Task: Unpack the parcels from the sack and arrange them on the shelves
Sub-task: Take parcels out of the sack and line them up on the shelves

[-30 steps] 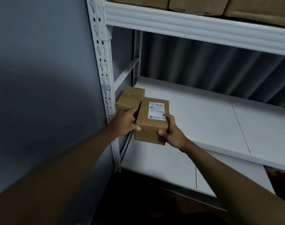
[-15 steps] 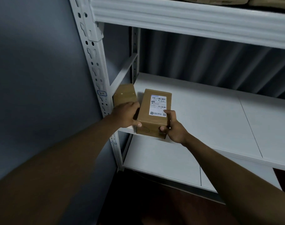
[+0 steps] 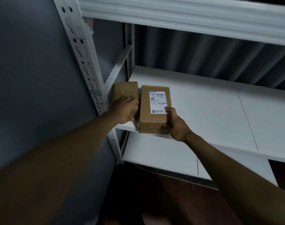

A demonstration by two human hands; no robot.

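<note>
Two brown cardboard parcels sit at the front left corner of the white middle shelf (image 3: 211, 108). The smaller plain parcel (image 3: 125, 91) lies against the left upright, and my left hand (image 3: 124, 110) grips its near end. Beside it, the larger parcel (image 3: 152, 109) carries a white shipping label on top and overhangs the shelf's front edge slightly. My right hand (image 3: 174, 123) holds its near right corner, thumb on the label. The two parcels stand close side by side. No sack is in view.
The white perforated upright (image 3: 83, 62) stands just left of the parcels, with a grey wall (image 3: 33, 70) beyond it. An upper shelf beam (image 3: 187, 15) runs overhead. A lower white shelf (image 3: 163, 156) lies beneath. Corrugated sheet backs the rack.
Both parcels were carried in the air toward the rack and now rest on the middle shelf's front left corner. Both hands still hold them.
</note>
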